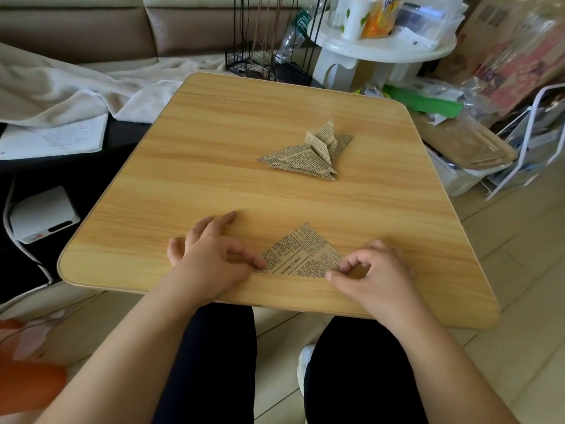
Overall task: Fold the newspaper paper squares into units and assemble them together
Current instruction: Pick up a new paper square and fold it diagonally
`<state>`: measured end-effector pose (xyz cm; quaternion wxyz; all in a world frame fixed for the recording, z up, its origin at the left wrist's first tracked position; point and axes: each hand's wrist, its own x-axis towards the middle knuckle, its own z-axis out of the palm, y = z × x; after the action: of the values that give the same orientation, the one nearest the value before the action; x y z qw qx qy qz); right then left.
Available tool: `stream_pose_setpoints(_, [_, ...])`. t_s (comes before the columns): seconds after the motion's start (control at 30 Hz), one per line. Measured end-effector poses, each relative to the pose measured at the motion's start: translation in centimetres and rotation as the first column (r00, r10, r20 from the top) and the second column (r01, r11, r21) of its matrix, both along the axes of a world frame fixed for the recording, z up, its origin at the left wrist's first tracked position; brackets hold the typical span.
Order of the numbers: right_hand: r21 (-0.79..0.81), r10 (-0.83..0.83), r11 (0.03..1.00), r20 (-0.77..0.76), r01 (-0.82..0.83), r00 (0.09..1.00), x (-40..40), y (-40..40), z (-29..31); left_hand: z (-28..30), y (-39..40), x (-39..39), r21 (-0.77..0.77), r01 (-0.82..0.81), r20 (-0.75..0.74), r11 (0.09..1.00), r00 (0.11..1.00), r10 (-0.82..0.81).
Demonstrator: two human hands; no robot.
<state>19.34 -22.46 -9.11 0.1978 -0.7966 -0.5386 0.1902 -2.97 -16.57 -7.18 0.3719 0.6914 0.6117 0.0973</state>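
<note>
Newsprint folded into a triangle (301, 255) lies flat at the bench's (214, 123) 6 o'clock edge, its long fold edge toward the person and its apex pointing to 12 o'clock. Only the head view is given. Left hand (211, 255) comes in from 9 o'clock, a fingertip pressing down the triangle's left corner, the other fingers spread and straight on the wood; its grip holds nothing. Right hand (371, 270) sits at 3 o'clock of the paper, thumb and forefinger curled in a narrow grip, pinching the right corner. Toward 12 o'clock, near the bench's middle and well apart from the hands, rests a cluster of finished folded units (308, 154), some lying over one another.

Judging from this, a further unit is being folded: the diagonal fold is made and its crease is being set. The next move likely calls for lifting a pinched corner toward the apex, keeping the edges aligned while the left fingertip anchors the paper.
</note>
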Motion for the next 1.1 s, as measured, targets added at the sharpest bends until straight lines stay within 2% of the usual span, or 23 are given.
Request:
stream_pose_setpoints(0.27, [-0.001, -0.069, 0.998, -0.011, 0.069, 0.998, 1.7, -0.9, 0.3, 0.5, -0.1, -0.4, -0.018, 0.046, 0.028, 0.999, 0.999, -0.045])
stream_pose_setpoints(0.33, [0.061, -0.047, 0.997, 0.028, 0.045, 0.998, 1.4, -1.2, 0.0, 0.5, -0.1, -0.5, -0.025, 0.067, 0.029, 0.997, 0.997, -0.066])
stream_pose_setpoints(0.4, [0.201, 0.007, 0.979, 0.067, -0.020, 0.998, 0.7, -1.6, -0.5, 0.6, -0.1, -0.4, -0.034, 0.065, 0.029, 0.997, 0.997, -0.064])
stream_pose_setpoints(0.5, [0.331, 0.219, 0.916, 0.058, -0.225, 0.974, -1.6, -2.2, -1.2, 0.5, -0.1, -0.3, -0.037, 0.050, 0.017, 0.998, 0.999, -0.050])
stream_pose_setpoints(0.57, [0.330, 0.354, 0.872, 0.088, -0.362, 0.931, -3.3, -2.1, -1.7, 0.4, -0.1, -0.3, -0.028, 0.044, 0.012, 0.999, 0.999, -0.044])
stream_pose_setpoints(0.63, [0.320, 0.408, 0.848, 0.117, -0.423, 0.905, -4.4, -2.0, -2.4, 0.3, -0.1, -0.3, -0.027, 0.048, 0.006, 0.998, 0.999, -0.048])
stream_pose_setpoints(0.93, [0.357, 0.431, 0.825, 0.104, -0.439, 0.896, -3.8, -1.8, -2.9, 0.0, 0.2, -0.5, -0.033, 0.080, 0.013, 0.996, 0.997, -0.079])
stream_pose_setpoints(1.03, [0.351, 0.430, 0.831, 0.088, -0.432, 0.898, -3.7, -1.8, -3.0, -0.1, 0.0, -0.7, 0.003, 0.078, 0.044, 0.997, 0.996, -0.078])
stream_pose_setpoints(1.1, [0.341, 0.423, 0.836, 0.099, -0.430, 0.901, -3.7, -2.0, -3.0, -0.4, -0.2, -0.6, 0.077, 0.015, 0.080, 0.997, 0.997, -0.021])
